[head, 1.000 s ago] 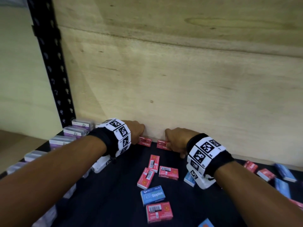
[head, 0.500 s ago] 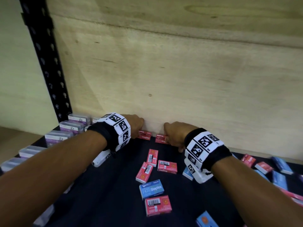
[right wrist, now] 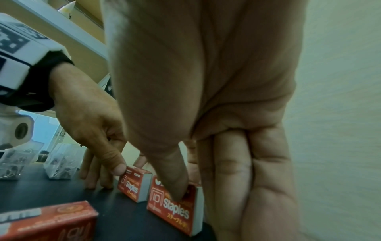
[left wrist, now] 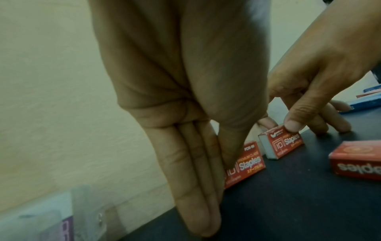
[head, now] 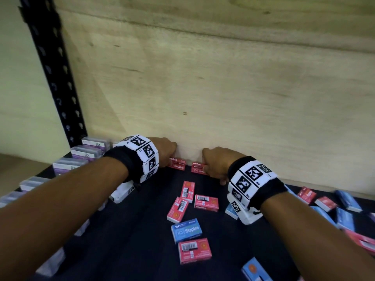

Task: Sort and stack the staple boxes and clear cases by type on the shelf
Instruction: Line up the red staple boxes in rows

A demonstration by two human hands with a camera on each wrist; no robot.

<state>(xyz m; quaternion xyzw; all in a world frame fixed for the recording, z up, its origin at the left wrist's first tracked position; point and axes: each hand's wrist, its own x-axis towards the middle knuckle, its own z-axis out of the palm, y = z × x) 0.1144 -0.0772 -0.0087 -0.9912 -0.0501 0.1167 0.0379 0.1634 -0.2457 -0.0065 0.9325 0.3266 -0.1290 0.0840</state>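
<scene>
Dark flat shelf board (head: 129, 240) against pale plywood back panel (head: 223, 98). Two red cardboard staple boxes (head: 177, 163) standing at 12 o'clock; more red and blue staple boxes (head: 186, 230) scattered from centre to 3 o'clock; clear plastic cases (head: 67, 165) ranked at 9 o'clock.

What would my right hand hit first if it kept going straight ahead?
Probably the wooden back panel. The right hand already pinches a red staple box standing right against it, though any gap is hard to judge.
</scene>
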